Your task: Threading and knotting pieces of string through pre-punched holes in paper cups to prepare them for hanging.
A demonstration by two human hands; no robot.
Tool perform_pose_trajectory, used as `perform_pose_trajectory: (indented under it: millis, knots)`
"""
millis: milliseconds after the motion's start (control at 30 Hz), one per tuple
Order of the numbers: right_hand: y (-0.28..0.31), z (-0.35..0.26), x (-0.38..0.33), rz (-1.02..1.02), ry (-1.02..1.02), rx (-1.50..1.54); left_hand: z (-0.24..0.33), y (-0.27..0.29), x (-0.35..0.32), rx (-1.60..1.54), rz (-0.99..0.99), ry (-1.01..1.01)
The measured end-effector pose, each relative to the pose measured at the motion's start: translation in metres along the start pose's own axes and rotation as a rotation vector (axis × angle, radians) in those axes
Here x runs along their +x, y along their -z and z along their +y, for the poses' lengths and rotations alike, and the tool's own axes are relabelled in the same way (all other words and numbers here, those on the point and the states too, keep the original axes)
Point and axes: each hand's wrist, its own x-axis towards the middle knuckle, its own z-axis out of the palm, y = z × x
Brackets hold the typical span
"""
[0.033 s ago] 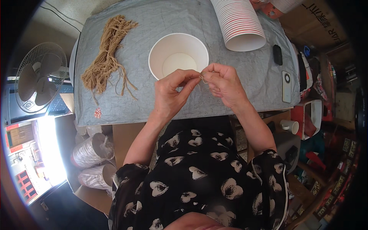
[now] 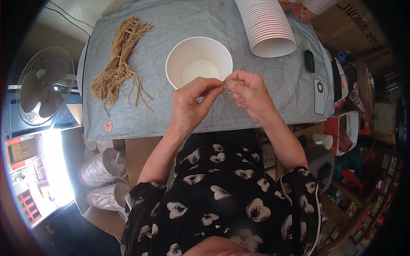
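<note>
Together, left hand (image 2: 192, 106) and right hand (image 2: 250, 94) pinched a short tan string (image 2: 226, 88) between fingertips. White paper cup (image 2: 198, 66) stood just beyond them on the table (image 2: 171, 25); twine bundle (image 2: 119, 64) lay well left.

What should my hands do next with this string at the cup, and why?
Probably feed the string on through the cup rim. Both the left hand and right hand pinch its short end right at the near rim, and the cup shows no handle yet.

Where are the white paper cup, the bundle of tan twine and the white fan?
white paper cup (image 2: 199, 70), head view, inside bottom
bundle of tan twine (image 2: 117, 64), head view, middle strands
white fan (image 2: 42, 85), head view, grille
</note>
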Motion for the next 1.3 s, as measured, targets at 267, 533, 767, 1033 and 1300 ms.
perform_pose_trajectory:
  millis: [267,533,767,1033,1300]
  knots:
    - [0.000,-0.003,0.002,0.009,-0.043,-0.060,0.003,-0.003,0.003,0.044,0.050,-0.036]
    - [0.006,-0.003,0.003,-0.040,-0.110,-0.002,0.001,-0.003,0.002,0.167,0.012,-0.090]
    - [0.011,0.000,-0.003,0.008,0.235,-0.082,0.008,0.009,0.010,-0.438,-0.070,0.488]
    - [0.001,0.009,-0.016,0.120,0.663,-0.682,0.005,0.012,0.009,-0.612,-0.134,0.593]
    - [-0.001,0.021,-0.011,0.161,0.751,-0.707,0.000,0.007,0.006,-0.628,-0.134,0.558]
